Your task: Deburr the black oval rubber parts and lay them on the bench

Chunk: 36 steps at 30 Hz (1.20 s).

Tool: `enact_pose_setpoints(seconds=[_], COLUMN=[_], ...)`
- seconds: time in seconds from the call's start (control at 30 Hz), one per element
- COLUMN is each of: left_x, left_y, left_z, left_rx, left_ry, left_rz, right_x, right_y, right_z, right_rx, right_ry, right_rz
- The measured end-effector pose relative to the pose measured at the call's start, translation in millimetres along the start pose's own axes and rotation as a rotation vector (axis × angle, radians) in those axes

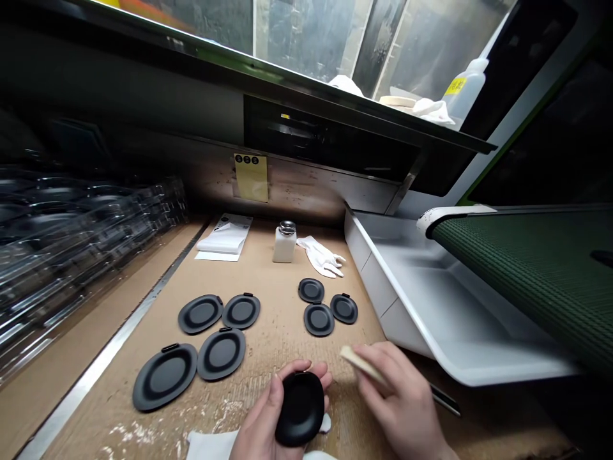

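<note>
Currently, my left hand (263,415) grips a smooth black oval disc (301,409); beside it, my right hand (400,399) pinches a pale foam pad (363,365).

The left hand (268,409) is cupping its grip from below, palm turned upward, fingers curling around the far edge while the thumb is pressing up along the left side. The right hand (397,396) is angling in just beside it from the lower right, fingers bunching together in a forward-pointing pinch.
</note>
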State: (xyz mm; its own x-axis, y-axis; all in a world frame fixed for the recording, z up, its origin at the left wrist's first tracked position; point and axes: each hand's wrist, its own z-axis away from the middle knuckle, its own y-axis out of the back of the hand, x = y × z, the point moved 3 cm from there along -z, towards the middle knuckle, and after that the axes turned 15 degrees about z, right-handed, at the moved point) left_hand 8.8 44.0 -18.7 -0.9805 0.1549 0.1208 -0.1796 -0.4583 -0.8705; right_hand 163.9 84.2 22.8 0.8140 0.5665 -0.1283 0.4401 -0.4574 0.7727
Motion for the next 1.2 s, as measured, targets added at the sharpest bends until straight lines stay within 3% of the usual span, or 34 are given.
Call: enact_pose_setpoints(seconds=[0.07,0.2,0.27,0.57,0.8,0.9,1.03,1.2], left_x=[-1,-2,-3,-2,-4,-4,-3,-4], left_y=[-1.9,-4.7,-4.3,1.7,2.4,2.5,0.3,-3.3], left_z=[2,4,3,-1,-2,-2,0,2], left_rx=[-0.007,-0.033,-0.042,-0.032,-0.078,-0.085,-0.088,-0.165], left_ry=[-0.002,-0.013,-0.003,-0.005,0.039,0.052,0.064,0.079], left_rz=[0.008,0.007,0.006,-0.04,0.001,-0.002,0.031,0.077], right_x=[4,-11,-18,-59,-37,-43,-66,-71], right_y=[6,13,13,-9,7,5,-7,-14], right_z=[7,9,9,11,11,10,-3,-18], right_rx=[0.012,-0.037,-0.014,0.179,-0.019,0.021,0.119,0.062], right_ry=[-0.019,0.252,0.314,0.273,0.335,0.351,0.282,0.037], right_rz=[-0.02,-0.178,-0.23,-0.196,-0.138,-0.127,-0.196,-0.155])
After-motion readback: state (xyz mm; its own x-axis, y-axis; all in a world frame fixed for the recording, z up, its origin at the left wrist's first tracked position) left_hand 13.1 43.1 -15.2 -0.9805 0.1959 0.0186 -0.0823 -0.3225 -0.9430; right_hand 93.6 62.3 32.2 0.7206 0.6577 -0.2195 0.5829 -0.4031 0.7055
